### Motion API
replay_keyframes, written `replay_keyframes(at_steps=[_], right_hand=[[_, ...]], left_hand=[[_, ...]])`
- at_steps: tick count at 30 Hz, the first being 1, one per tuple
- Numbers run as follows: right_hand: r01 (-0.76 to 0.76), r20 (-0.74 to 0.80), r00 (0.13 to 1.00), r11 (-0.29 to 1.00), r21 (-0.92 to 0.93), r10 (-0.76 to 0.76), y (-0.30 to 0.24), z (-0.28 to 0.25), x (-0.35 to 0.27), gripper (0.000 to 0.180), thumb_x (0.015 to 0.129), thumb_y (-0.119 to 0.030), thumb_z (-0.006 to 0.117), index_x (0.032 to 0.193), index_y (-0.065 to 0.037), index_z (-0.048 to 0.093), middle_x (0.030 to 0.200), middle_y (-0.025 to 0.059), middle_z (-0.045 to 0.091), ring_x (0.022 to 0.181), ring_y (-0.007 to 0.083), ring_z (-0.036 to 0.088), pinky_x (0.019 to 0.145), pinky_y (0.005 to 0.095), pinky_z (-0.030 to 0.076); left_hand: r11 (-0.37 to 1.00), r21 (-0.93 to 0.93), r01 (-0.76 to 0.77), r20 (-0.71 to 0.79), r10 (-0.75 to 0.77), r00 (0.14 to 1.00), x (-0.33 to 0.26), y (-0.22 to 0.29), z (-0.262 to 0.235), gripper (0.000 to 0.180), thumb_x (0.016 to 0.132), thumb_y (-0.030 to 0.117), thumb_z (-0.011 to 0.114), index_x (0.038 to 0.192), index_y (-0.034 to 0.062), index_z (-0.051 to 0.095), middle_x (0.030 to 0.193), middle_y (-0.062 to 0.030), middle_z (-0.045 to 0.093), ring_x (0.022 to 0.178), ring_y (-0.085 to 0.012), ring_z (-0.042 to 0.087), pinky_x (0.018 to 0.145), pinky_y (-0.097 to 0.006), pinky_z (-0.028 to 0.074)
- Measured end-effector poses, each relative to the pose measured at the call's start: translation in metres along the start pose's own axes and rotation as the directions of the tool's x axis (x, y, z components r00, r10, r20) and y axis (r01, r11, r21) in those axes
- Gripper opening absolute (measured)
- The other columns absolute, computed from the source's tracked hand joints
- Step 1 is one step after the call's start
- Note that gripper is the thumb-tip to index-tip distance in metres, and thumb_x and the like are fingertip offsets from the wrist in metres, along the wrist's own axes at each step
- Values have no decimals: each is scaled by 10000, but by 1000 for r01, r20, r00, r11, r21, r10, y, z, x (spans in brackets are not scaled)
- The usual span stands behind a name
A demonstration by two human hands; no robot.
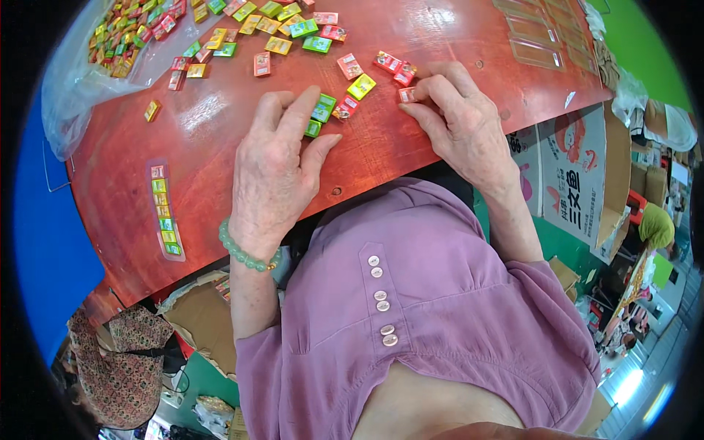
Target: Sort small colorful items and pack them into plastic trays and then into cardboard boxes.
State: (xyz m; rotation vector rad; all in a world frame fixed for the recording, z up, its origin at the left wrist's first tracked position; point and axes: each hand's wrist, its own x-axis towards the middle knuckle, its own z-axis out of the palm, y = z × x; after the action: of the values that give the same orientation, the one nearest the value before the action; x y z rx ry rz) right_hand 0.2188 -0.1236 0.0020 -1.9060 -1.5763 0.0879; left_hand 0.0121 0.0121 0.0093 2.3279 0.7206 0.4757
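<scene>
My right hand (462,121) is closed in a pinch at a small red box (406,94), thumb and forefinger at its edge. Right beyond it lie two more red boxes (396,67) with printed faces. My left hand (279,158), a green bead bracelet at its wrist, rests at the table with thumb and forefinger apart. In that gap sits a small green box (313,128), and another green box (323,108) lies by the forefinger; whether the fingers touch either is unclear. Between the hands are a yellow box (361,86) and a red box (346,108).
A narrow clear tray (174,249) filled with a row of small boxes lies at the left. A clear plastic bag (66,110) heaped with such boxes stands far left, loose ones beside it. Empty clear trays (534,55) lie far right. A printed carton (572,172) stands beyond the table's right edge.
</scene>
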Motion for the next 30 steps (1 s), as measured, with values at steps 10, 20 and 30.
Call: replay_keyframes(at_steps=[10,20,30], right_hand=[[-63,2,998,992,108,63,10,-9,-3,174,872,-81,786,985,-21,668,864,78,626,698,188,640,619,318,521],[-148,47,988,987,63,145,21,-17,5,404,845,-177,826,1185,-46,653,896,103,622,706,216,615,661,355,533],[-32,238,971,994,107,6,34,-19,27,390,863,-130,777,1232,-67,668,961,126,594,828,293,627,752,398,519]], left_hand=[[984,13,178,-96,-176,980,-18,11,8,434,849,1,727,1265,-22,604,1078,-185,611,945,-364,656,784,-440,548],[1000,21,18,-258,-12,966,-29,35,45,470,825,-56,721,1279,-16,608,1150,-195,611,1059,-377,635,879,-451,546],[983,176,-42,-255,87,963,-15,38,52,338,811,-57,723,1143,-23,669,1128,-170,625,1029,-356,624,890,-438,537]])
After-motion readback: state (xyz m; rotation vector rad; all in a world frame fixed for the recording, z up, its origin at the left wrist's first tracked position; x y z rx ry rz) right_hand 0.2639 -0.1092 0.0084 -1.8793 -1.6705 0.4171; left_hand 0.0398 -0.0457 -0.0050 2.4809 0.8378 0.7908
